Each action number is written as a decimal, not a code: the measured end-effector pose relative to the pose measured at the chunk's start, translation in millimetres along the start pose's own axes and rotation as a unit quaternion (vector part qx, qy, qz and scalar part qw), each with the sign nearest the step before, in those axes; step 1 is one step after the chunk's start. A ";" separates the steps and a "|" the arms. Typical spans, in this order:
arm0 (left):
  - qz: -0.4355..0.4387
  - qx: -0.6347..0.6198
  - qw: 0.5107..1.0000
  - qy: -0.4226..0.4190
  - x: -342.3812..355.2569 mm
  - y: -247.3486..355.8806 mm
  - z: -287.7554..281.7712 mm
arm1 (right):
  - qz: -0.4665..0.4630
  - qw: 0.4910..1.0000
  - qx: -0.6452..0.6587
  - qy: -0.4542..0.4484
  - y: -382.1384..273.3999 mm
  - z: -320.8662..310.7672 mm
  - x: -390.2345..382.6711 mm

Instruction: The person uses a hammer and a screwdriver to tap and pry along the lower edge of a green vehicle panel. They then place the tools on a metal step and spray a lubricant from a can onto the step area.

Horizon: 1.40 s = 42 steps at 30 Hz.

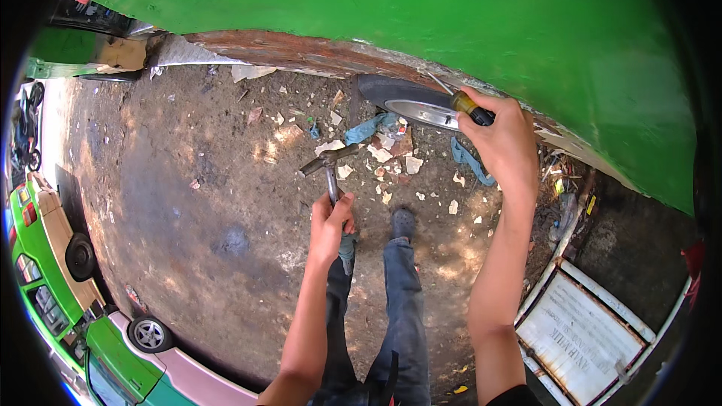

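Note:
My left hand (331, 224) is closed round the handle of a metal hammer (331, 159), its head raised over the dirt ground. In my right hand (498, 132) is a screwdriver (471, 109) with a yellow and black handle. Its metal shaft points up and left toward the lower edge of a green vehicle body panel (421, 0). Along that edge runs a strip of bare, reddish-brown, rough metal (308, 51). I cannot tell whether the screwdriver's tip touches it. Just below and left of my right hand is a vehicle wheel (423, 111), partly covered by the panel.
Pale flakes (380, 154) and blue cloth scraps (370, 128) litter the ground by the wheel. A white metal-framed sign (583, 338) lies at the lower right. Green and beige cars (64, 256) stand at the left, and a pink and green one (180, 368) at the lower left.

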<state>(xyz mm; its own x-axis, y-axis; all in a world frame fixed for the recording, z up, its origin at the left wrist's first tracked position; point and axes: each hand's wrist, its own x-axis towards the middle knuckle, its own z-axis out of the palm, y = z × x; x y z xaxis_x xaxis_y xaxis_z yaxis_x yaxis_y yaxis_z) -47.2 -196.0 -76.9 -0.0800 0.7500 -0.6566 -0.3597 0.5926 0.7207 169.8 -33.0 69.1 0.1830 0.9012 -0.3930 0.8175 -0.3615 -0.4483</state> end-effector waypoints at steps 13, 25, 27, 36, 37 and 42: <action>0.008 0.006 1.000 -0.008 -6.4 11.1 -2.4 | -0.089 0.991 0.051 0.082 15.1 4.9 -13.9; -0.013 0.045 0.999 -0.007 -10.9 6.6 -5.6 | -0.050 0.997 0.029 0.058 4.8 18.4 -4.6; -0.008 0.043 0.999 -0.011 -6.8 7.6 -3.6 | -0.040 0.999 -0.015 0.032 3.8 30.5 12.5; -0.009 0.022 1.000 0.002 -2.8 6.8 -8.6 | -0.064 0.995 0.032 0.066 8.6 14.2 -2.9; -0.007 0.014 1.000 0.003 -4.8 6.3 -8.4 | -0.059 0.996 0.030 0.058 8.7 14.2 -5.1; 0.010 -0.010 1.000 -0.015 -14.6 13.3 -5.0 | -0.061 0.991 0.082 0.085 29.6 14.8 -37.5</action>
<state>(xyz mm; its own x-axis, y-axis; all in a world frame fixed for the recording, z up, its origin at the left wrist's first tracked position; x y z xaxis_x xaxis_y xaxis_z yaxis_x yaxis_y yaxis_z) -55.5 -200.5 -58.9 -0.0597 0.7705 -0.6347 -0.3771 0.5713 0.7290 179.1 -81.0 58.8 0.1903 0.9626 -0.1929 0.7419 -0.2697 -0.6139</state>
